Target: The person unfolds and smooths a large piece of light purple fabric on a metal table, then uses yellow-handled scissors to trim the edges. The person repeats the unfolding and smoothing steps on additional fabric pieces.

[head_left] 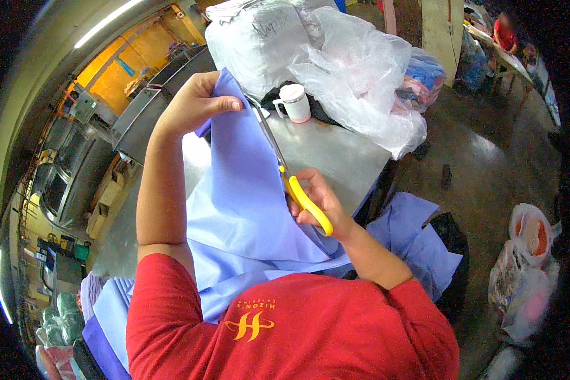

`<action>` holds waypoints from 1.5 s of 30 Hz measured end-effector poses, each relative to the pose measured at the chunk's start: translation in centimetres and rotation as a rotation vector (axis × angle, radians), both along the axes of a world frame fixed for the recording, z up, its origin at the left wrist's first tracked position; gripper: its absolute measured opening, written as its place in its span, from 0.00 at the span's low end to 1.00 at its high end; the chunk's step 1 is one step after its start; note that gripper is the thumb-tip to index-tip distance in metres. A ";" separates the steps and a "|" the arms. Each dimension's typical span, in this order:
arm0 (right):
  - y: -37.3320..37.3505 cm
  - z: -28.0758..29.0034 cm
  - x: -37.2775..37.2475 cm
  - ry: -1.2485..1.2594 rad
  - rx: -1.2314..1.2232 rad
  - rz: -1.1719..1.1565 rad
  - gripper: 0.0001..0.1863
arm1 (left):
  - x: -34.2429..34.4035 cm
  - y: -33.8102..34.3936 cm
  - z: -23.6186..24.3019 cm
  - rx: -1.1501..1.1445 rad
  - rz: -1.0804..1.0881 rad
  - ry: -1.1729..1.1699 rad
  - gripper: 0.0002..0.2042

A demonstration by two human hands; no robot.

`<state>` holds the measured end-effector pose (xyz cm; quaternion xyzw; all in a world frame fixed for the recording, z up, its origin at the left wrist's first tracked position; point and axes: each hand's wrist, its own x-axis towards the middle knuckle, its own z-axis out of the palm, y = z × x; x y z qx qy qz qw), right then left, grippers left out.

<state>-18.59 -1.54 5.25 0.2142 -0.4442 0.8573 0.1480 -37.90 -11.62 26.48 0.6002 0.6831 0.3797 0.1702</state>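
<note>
Blue cloth [242, 174] is pinched by thumb and fingers of the left hand [206, 104]; the right hand [320, 199] has its fingers curled around the scissors [284, 170]. The cloth seems light and soft, better held by its edge. Its raised part, lengthwise, points away from the body like the scissors, above the metal tabletop [345, 152].

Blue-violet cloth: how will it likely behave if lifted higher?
Probably floppy: the cloth drapes in loose folds below the left hand. It might slide easily, since the metal table beneath looks smooth and shiny.
</note>
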 end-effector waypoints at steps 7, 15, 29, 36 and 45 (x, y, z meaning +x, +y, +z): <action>-0.4 0.5 0.4 -0.007 -0.026 0.021 0.31 | 0.6 -0.6 0.6 0.013 0.052 0.002 0.16; -0.6 0.6 1.1 -0.012 -0.102 0.051 0.30 | 0.9 -0.5 0.8 -0.002 0.045 0.057 0.14; -0.3 0.8 1.2 0.000 -0.040 0.026 0.37 | 0.9 0.0 0.5 0.038 0.054 0.110 0.17; -0.2 0.7 1.1 -0.056 -0.097 0.050 0.36 | 1.0 -0.1 0.6 0.056 0.024 0.054 0.14; -0.4 0.1 0.6 -0.066 -0.119 0.024 0.34 | 0.4 -0.1 0.6 0.053 0.012 0.068 0.13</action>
